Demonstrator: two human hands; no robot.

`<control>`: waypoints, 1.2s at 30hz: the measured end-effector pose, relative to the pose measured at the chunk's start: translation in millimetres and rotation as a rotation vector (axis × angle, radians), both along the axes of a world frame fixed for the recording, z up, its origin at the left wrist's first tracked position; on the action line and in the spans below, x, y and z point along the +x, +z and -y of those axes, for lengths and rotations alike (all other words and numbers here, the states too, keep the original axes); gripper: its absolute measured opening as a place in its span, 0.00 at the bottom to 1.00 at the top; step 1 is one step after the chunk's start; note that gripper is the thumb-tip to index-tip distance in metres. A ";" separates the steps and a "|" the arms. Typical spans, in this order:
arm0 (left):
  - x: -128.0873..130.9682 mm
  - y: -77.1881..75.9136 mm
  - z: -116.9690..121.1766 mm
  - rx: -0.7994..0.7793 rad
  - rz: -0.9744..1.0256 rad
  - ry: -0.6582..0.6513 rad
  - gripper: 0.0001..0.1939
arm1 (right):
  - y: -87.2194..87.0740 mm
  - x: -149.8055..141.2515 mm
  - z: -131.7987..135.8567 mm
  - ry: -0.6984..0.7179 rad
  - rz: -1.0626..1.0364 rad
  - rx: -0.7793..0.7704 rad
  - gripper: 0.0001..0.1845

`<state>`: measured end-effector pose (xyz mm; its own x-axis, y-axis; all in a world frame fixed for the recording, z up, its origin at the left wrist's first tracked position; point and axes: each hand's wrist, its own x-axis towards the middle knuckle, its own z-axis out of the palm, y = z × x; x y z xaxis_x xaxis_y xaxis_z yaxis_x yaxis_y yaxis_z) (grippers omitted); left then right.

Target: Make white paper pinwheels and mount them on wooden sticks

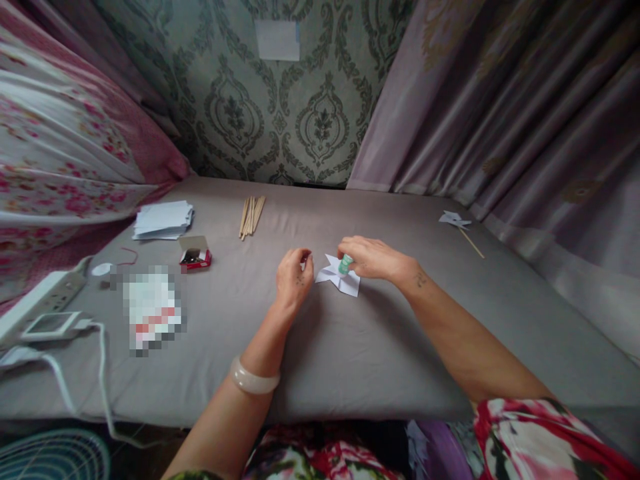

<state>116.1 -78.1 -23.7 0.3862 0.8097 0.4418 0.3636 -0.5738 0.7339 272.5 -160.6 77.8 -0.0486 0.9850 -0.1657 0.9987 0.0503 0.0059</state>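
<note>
A folded white paper pinwheel (349, 285) lies on the grey cloth in front of me. My right hand (369, 257) is closed round a small green-and-white glue bottle (345, 265), held tilted with its lower end at the pinwheel's middle. Just left of the paper is my left hand (295, 279), its fingers curled together in a pinch near the pinwheel's left point. Whatever lies between those fingertips is too small to make out.
Thin wooden sticks (252, 217) lie farther back, near a stack of white paper (164, 220). An open red box (195, 256) of small dark pieces stands left. A power strip (40, 307) with cables occupies the left edge. One pinwheel on a stick (455, 219) rests far right.
</note>
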 end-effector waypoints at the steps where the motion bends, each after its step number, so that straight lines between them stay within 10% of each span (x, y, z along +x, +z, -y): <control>1: 0.0 -0.4 0.0 0.002 0.000 0.000 0.08 | 0.2 -0.6 -1.7 -0.004 0.002 -0.006 0.14; 9: -0.2 -2.6 -1.6 0.010 -0.034 -0.038 0.07 | -4.1 0.9 -7.1 -0.007 -0.004 -0.001 0.10; 18: 6.3 -9.3 16.9 0.327 -0.377 -0.456 0.10 | -19.8 4.9 -1.7 0.075 0.004 0.067 0.08; 36: 7.1 -10.5 17.5 0.371 -0.511 -0.541 0.15 | -11.0 4.7 1.2 0.003 -0.001 0.041 0.11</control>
<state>123.2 -95.6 -34.2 0.9057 0.2907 0.3086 0.2049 -0.9374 0.2817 277.2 -161.8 66.8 -0.0520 0.9908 -0.1252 0.9986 0.0533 0.0072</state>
